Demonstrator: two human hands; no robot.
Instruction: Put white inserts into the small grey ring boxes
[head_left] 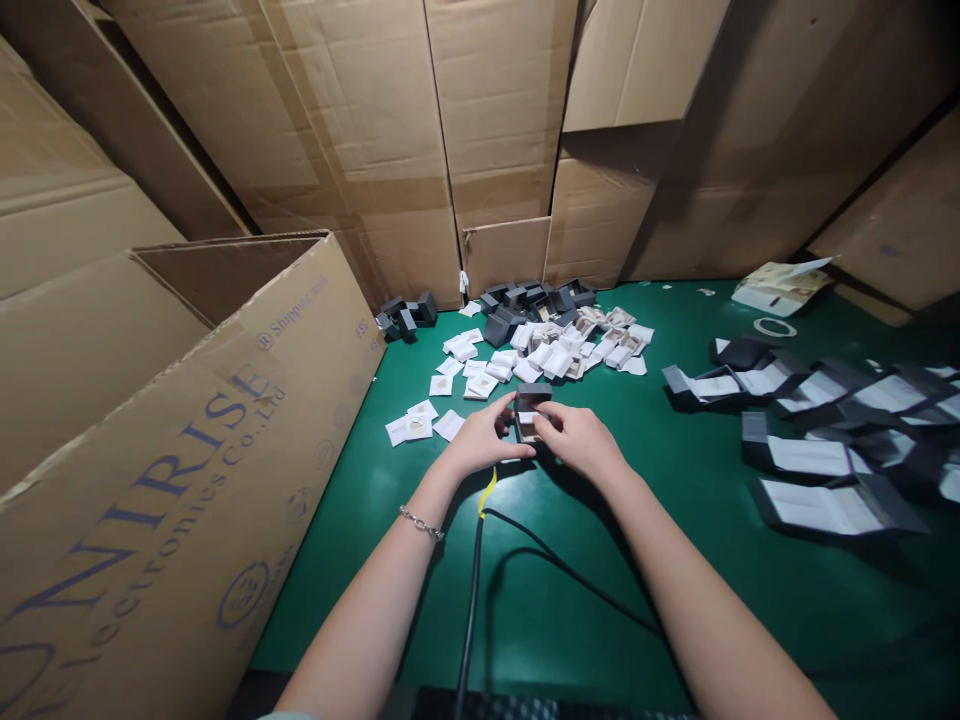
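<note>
Between my two hands stands a small dark grey jewellery box [535,397], its lid raised and a pale insert showing inside. My left hand [484,437] holds the box from its left side, thumb along the near edge. My right hand [577,436] reaches in from the right, with fingers bent at the pale insert [527,421]; whether they pinch it is hard to make out. Just beyond lies a heap of small white packets [551,350]. A few flat white cards [410,427] rest left of my left hand.
More dark boxes [510,310] are piled behind the packets. Rows of opened dark boxes with white linings [817,455] lie at right. A large carton [187,480] borders the left; cardboard [360,130] walls the back. A black cable [472,600] with a yellow tie crosses the green table [405,630].
</note>
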